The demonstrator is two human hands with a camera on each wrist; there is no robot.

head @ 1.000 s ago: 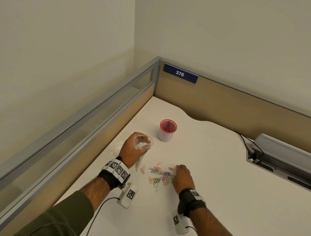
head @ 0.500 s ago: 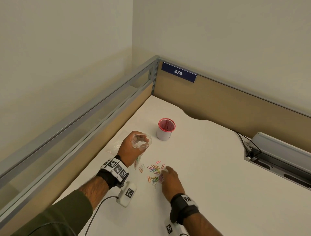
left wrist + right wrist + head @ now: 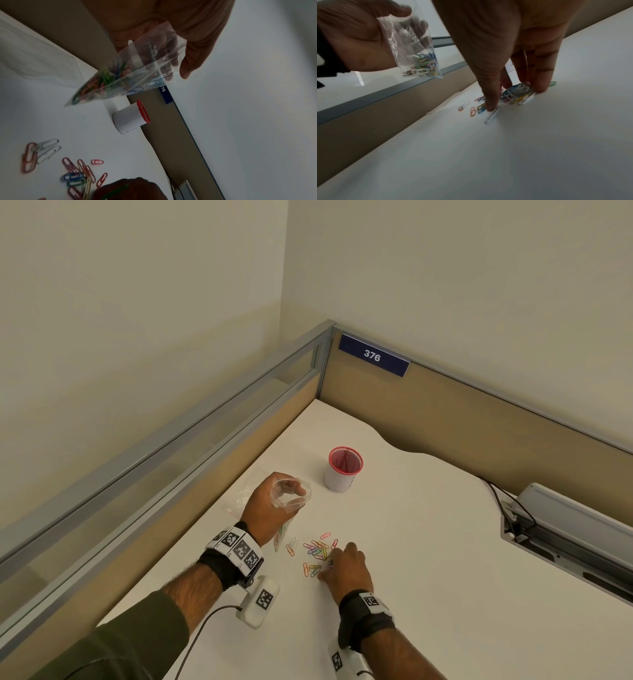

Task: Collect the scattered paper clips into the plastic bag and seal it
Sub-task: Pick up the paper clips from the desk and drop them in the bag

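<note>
My left hand (image 3: pixel 270 506) holds a small clear plastic bag (image 3: pixel 292 495) upright above the white desk (image 3: pixel 428 559), its mouth held open. Several coloured paper clips lie in the bag's bottom (image 3: pixel 102 82) (image 3: pixel 423 63). More coloured paper clips (image 3: pixel 317 549) (image 3: pixel 77 174) lie scattered on the desk between my hands. My right hand (image 3: pixel 329 564) is down on this pile, and its thumb and fingers (image 3: pixel 539 86) pinch a bunch of clips (image 3: pixel 517 92) against the desk. One white clip (image 3: pixel 491 116) lies just in front of the thumb.
A white cup with a red rim (image 3: pixel 342 470) (image 3: pixel 130 117) stands behind the clips. A second flat clear bag (image 3: pixel 239 498) lies on the desk left of my left hand. Partition walls bound the desk at left and back. A cable tray (image 3: pixel 565 539) sits at the right.
My right hand has slid left across the pile, drawing clips together under its fingers. My left hand keeps the bag in the same place.
</note>
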